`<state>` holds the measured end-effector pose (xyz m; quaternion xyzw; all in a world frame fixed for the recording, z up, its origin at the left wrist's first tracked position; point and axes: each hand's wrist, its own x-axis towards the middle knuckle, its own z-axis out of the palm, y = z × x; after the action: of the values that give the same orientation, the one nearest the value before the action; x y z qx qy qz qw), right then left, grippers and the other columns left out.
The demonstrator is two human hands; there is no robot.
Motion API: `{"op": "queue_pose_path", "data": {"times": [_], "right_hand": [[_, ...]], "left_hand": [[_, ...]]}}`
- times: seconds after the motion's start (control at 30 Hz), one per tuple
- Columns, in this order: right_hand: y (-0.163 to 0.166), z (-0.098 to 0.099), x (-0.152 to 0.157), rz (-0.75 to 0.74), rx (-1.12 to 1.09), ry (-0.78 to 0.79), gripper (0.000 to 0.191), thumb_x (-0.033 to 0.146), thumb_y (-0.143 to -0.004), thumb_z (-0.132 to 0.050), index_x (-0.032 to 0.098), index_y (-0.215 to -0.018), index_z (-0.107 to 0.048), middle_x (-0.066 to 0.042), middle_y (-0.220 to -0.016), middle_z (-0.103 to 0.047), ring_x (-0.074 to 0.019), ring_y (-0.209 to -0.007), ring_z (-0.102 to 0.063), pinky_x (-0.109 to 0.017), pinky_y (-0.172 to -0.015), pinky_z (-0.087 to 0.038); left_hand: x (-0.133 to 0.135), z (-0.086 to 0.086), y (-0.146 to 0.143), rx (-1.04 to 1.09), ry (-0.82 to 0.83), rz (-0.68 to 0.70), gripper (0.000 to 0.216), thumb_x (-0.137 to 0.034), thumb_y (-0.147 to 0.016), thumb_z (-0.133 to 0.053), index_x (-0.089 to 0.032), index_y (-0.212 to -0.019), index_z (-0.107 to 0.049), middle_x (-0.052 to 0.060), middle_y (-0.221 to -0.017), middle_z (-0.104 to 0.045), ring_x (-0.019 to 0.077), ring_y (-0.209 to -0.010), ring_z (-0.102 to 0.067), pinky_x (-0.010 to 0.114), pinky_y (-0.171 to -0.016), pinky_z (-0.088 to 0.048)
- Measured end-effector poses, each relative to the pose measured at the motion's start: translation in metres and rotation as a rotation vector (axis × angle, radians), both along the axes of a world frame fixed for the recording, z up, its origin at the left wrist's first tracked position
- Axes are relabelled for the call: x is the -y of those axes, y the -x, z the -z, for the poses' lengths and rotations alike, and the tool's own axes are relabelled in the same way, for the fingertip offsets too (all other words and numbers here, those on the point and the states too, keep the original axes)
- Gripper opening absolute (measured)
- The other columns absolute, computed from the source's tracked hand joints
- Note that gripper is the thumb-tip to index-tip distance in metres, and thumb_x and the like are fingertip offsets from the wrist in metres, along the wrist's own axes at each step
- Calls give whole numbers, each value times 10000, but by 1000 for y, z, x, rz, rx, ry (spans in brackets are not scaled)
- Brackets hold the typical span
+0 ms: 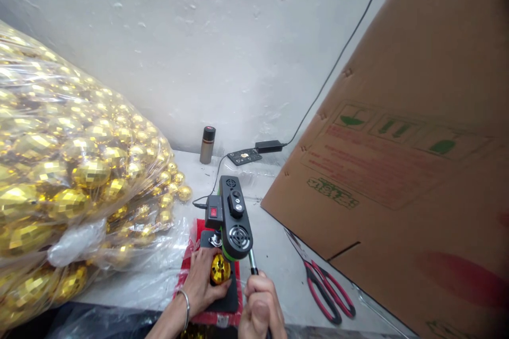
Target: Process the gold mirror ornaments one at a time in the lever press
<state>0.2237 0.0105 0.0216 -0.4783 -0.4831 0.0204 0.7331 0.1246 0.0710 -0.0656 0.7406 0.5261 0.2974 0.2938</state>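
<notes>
My left hand [202, 278], with a bracelet at the wrist, has its thumb and fingers around a shiny gold faceted ball [220, 269]. The ball sits just below the front end of a small black bench machine [236, 217], above its dark base plate [222, 305]. Whether ball and machine touch is hidden. To the right, my right hand [261, 302] is wrapped around the grip of the machine's metal lever [253, 260]. A red switch [213, 212] shows on a box at the machine's left side. Red plastic sheeting [239, 288] lies under the base.
A big clear bag of gold balls [91, 169] fills the left. On the right leans a large cardboard box [397, 159], with red-and-black scissors [324, 286] beside it. Behind the machine are a brown bottle [207, 145], a dark patterned phone-shaped object [244, 156] and a power adapter [269, 146] with its cable.
</notes>
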Motion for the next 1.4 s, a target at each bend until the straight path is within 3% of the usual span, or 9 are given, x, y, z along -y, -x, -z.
{"op": "queue_pose_path", "data": {"times": [0.5, 0.7, 0.87, 0.97, 1.1, 1.2, 1.3, 1.4], "right_hand": [[0, -4, 0, 3, 51, -14, 424, 262, -1095, -372, 217, -678, -437, 53, -694, -521, -99, -638, -476, -305, -934, -473], [-4, 19, 0, -14, 86, -9, 365, 191, -1068, -382, 225, -716, -474, 41, -734, -551, -108, -679, -526, -337, -1018, -463], [-22, 41, -10, -55, 351, -165, 341, 218, -1063, -380, 230, -745, -502, 39, -723, -599, -110, -629, -578, -311, -886, -502], [-27, 24, -9, -73, 366, -156, 357, 283, -1070, -415, 227, -735, -528, 31, -722, -606, -113, -634, -587, -290, -804, -501], [-30, -33, -5, -201, 158, 77, 307, 210, -1061, -425, 214, -786, -561, 23, -710, -544, -94, -581, -498, -229, -538, -369], [-30, -64, -6, -247, 146, 86, 331, 203, -1052, -462, 213, -733, -549, 34, -651, -490, -96, -573, -501, -226, -545, -383], [-21, -67, -6, -217, 100, 54, 334, 208, -1054, -465, 212, -729, -542, 36, -656, -484, -88, -558, -471, -234, -541, -363], [-10, -57, -2, -178, -13, 79, 337, 232, -1060, -473, 214, -724, -499, 32, -683, -473, -89, -576, -436, -252, -558, -335]], "left_hand": [[-2, -1, 0, -13, 34, 8, 414, -289, -711, -737, -177, -1096, -634, 114, -1058, -666, 337, -1032, -602, 486, -942, -457], [-2, -5, -1, -14, 36, 10, 454, -292, -712, -740, -177, -1140, -642, 131, -1115, -680, 351, -1075, -618, 505, -969, -461], [-1, -6, 0, -19, 31, 15, 422, -307, -728, -735, -178, -1122, -655, 132, -1090, -692, 354, -1069, -633, 517, -966, -473], [-3, -8, 0, -7, 34, 17, 442, -295, -726, -739, -168, -1142, -659, 140, -1101, -700, 361, -1084, -641, 542, -983, -476], [-1, -4, -1, 31, 15, 7, 541, -280, -705, -778, -172, -1221, -656, 152, -1175, -710, 372, -1128, -650, 564, -1015, -494], [14, 12, 8, 66, -37, -3, 578, -300, -738, -794, -204, -1289, -645, 152, -1252, -717, 372, -1186, -653, 559, -1045, -515], [35, 29, 32, 52, -161, 57, 718, -414, -728, -843, -238, -1382, -605, 162, -1393, -678, 396, -1281, -630, 556, -1071, -527], [37, 22, 67, -32, -252, 24, 666, -501, -876, -701, -251, -1473, -541, 155, -1494, -624, 380, -1344, -606, 543, -1079, -537]]}}
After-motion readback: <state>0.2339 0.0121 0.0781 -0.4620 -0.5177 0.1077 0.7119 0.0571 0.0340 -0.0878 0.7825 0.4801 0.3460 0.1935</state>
